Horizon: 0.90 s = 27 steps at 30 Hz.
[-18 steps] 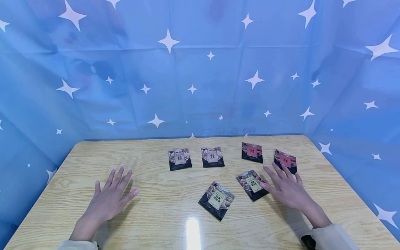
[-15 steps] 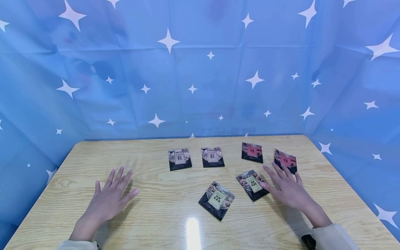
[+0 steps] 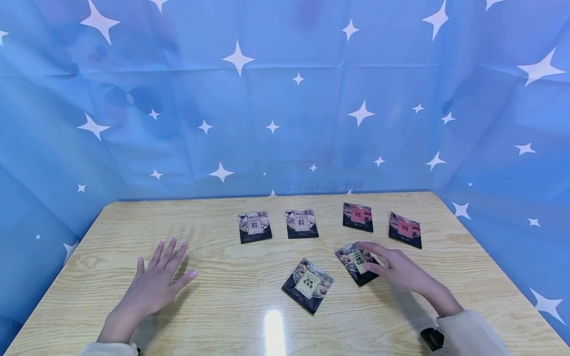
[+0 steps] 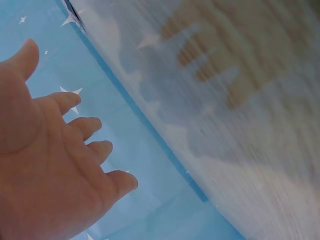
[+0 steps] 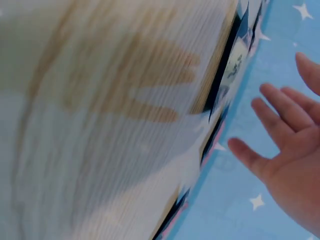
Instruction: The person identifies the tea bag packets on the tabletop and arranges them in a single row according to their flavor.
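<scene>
My right hand (image 3: 403,272) hovers over the right edge of a flat sachet with a pale green label (image 3: 349,259), thumb and forefinger above it. In the right wrist view its fingers (image 5: 272,117) are extended and apart from the table, holding nothing. Another green-label sachet (image 3: 307,287) lies tilted to the left of it. My left hand (image 3: 153,289) is spread palm down above the left part of the table, with nothing in it; the left wrist view shows its bare palm (image 4: 55,165).
Two sachets with pale mauve labels, a left one (image 3: 255,227) and a right one (image 3: 302,224), lie farther back. Two red-label sachets, one at the back (image 3: 357,216) and one farther right (image 3: 405,230), lie beyond my right hand. A blue starry curtain (image 3: 276,123) surrounds the wooden table (image 3: 213,306).
My right hand has shifted left over the green-label sachet, its fingers now closer together, uncovering the rightmost red-label sachet. The left hand stays in place. The sachets have not moved on the table.
</scene>
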Available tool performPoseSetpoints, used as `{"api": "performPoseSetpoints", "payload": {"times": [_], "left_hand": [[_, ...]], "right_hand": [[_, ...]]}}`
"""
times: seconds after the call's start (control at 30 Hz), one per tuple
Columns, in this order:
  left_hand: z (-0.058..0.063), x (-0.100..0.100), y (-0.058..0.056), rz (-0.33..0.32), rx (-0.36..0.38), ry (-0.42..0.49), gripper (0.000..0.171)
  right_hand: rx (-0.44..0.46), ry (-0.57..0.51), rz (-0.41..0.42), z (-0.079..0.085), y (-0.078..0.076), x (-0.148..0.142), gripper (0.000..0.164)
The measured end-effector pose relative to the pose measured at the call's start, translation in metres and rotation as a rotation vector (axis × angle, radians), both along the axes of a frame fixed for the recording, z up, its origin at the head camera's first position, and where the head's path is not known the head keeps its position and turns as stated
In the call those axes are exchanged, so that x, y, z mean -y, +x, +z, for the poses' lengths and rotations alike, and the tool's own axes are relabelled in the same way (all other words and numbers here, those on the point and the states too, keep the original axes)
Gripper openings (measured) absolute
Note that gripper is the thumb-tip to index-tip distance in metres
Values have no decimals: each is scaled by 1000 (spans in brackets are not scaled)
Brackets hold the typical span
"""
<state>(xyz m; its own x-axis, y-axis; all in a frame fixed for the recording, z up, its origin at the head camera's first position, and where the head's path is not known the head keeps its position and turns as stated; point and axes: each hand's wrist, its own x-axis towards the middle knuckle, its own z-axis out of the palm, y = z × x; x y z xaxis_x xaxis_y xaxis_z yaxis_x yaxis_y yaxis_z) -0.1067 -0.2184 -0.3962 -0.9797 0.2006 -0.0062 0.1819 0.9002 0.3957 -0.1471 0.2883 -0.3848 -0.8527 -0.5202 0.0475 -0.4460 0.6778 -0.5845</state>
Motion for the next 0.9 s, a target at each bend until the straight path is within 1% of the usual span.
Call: {"api": "performPoseSetpoints", "payload": {"times": [0.1,0.17,0.3,0.47,0.6,0.7,0.8,0.9], "left_hand": [[1,0,-1,-5,3,13,76],[1,0,-1,-11,4,23,76],[-1,-1,-4,-41,-2,39,75],[-1,-6,-11,-86,-19,90,73],[2,-16,-19,-111,-26,129,72],[2,-25,-27,-135,-19,176,72],[-1,-34,-38,-153,13,247,70],[-4,-45,-50,-159,70,318,68]], "right_hand": [[38,-20,61,0,-1,3,43],[63,-27,79,-2,-2,5,41],[90,-14,87,-5,-3,7,40],[119,-25,84,-5,-3,8,41],[134,-37,81,-4,-3,8,41],[135,-38,76,-4,-2,8,41],[125,-38,74,-5,-2,8,40],[122,-36,69,-5,-1,9,40]]}}
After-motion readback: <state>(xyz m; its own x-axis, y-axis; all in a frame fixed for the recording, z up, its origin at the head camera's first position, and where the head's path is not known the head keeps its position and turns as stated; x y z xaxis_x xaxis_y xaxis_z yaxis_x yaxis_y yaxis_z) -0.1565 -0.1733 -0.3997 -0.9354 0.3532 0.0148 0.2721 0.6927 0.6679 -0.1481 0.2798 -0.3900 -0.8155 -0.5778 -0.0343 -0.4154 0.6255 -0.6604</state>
